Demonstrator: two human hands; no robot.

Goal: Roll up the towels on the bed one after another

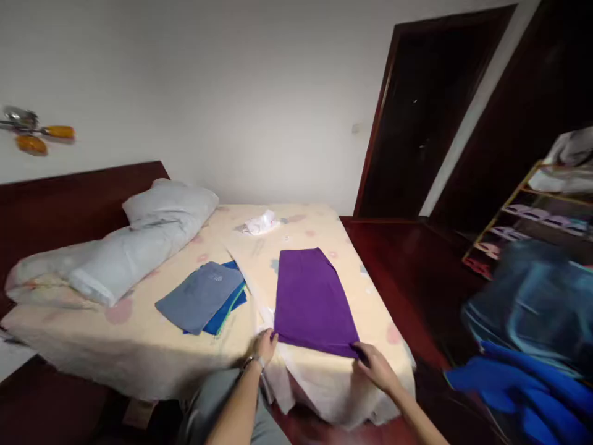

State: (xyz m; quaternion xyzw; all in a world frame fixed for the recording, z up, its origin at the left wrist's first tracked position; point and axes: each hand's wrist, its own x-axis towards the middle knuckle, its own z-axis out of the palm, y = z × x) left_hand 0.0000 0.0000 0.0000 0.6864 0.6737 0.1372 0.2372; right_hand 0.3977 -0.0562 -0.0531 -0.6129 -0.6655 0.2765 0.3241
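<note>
A purple folded garment lies flat on the bed, its narrower end away from me; I cannot tell its exact kind. My left hand pinches its near left corner, and a band shows at that wrist. At the near right corner, my right hand grips the cloth between thumb and fingers. Left of the purple garment rests a grey-blue folded garment, partly covering a blue folded one with a green edge.
The bed's patterned sheet carries a white crumpled bag and pale bedding by the headboard. To the right are a blue garment, a blurred dark teal heap and a rack. A dark door stands behind.
</note>
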